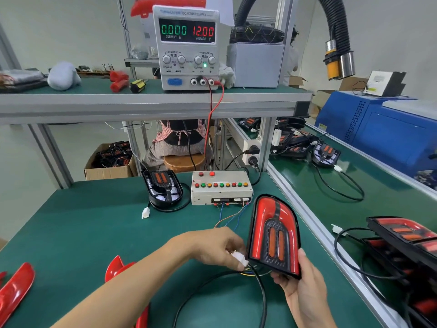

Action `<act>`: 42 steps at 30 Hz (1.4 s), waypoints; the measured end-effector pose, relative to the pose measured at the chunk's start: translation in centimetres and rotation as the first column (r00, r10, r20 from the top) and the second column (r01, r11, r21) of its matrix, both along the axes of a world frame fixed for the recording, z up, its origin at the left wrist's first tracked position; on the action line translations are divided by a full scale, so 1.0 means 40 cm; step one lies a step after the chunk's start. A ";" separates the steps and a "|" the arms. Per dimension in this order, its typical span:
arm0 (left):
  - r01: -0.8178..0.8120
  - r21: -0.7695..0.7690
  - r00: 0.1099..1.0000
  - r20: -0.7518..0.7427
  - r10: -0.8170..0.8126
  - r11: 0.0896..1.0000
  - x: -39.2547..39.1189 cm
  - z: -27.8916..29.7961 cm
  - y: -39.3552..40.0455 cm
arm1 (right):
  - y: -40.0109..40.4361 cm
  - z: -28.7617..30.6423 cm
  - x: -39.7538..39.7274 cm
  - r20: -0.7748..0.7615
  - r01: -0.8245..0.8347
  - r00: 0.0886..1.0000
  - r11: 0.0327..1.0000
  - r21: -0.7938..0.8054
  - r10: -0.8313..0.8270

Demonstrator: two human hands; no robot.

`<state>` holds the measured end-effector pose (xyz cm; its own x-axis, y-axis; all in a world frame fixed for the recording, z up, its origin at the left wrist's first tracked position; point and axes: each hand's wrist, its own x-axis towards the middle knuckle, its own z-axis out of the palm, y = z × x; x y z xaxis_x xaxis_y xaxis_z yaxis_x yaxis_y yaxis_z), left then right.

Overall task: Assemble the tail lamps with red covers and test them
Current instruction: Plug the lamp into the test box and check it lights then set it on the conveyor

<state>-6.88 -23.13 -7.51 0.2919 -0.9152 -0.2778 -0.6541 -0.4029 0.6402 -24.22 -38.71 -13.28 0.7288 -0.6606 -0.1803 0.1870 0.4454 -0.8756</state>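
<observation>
Loose red covers (14,288): laid on the green table (78,233) at the near left; another red cover (115,268) is partly hidden behind the left forearm.
Uncovered tail lamp (163,188): set on the table farther back, left of the test box, its white plug (145,213) lying beside it.
Power supply (188,47): placed on the upper shelf; 0.000 A and 12.00 V are displayed.
Test box (221,188): set far centre, with coloured buttons on top and thin wires led toward the hands.
Left hand (212,248): a white connector (238,258) is pinched in curled fingers, just beside the lamp.
Tail lamp with red cover (274,235): held upright above the table, near right.
Right hand (301,284): the lamp's lower edge is gripped, thumb on its right side.
Finished lamps (406,235): stacked on the right bench.
</observation>
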 end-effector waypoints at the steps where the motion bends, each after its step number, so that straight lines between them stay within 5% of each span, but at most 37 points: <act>1: -0.005 -0.013 0.999 0.034 0.006 1.000 -0.003 -0.001 -0.001 | 0.002 0.002 -0.002 -0.027 -0.004 1.000 0.999 -0.032 0.003; 9: -0.043 -0.085 0.982 0.182 0.058 0.995 0.006 -0.013 0.022 | 0.013 0.027 -0.003 -0.340 0.018 0.939 0.996 -0.092 -0.049; 14: -0.045 -0.081 0.979 0.193 0.060 0.996 -0.001 -0.018 0.031 | 0.008 0.061 -0.032 -0.558 -0.161 0.830 0.962 -0.223 0.010; 17: -0.049 -0.059 0.979 0.194 0.059 0.997 -0.001 -0.013 0.027 | 0.014 0.081 -0.051 -0.677 -0.331 0.704 0.746 -0.578 -0.213; 20: -0.044 -0.050 0.977 0.207 0.054 0.998 0.001 -0.010 0.028 | 0.035 0.087 -0.057 -0.560 -0.338 0.627 0.459 -0.822 -0.542; 24: -0.030 -0.043 0.962 0.272 0.041 0.999 0.005 -0.003 0.036 | 0.089 0.093 -0.025 -0.141 -0.156 0.872 0.007 -0.988 -0.469; 29: 0.025 -0.127 0.942 0.336 0.019 0.992 -0.004 0.028 0.047 | 0.116 0.133 0.057 -0.235 -0.358 0.911 -0.370 -0.857 -0.338; 33: 0.022 -0.154 0.955 0.294 0.024 0.988 -0.001 0.044 0.066 | 0.140 0.154 0.092 -0.253 -0.429 0.883 -0.464 -0.775 -0.395; 42: 0.132 -0.266 0.899 0.438 -0.002 0.955 0.013 0.039 0.083 | 0.141 0.138 0.088 -0.204 -0.373 0.896 -0.419 -0.828 -0.393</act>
<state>-6.35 -19.83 -5.95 0.2581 -0.9569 0.1331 -0.9085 -0.1935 0.3704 -20.70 -33.06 -7.74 0.8562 -0.1572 0.4922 -0.2085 -0.9767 0.0506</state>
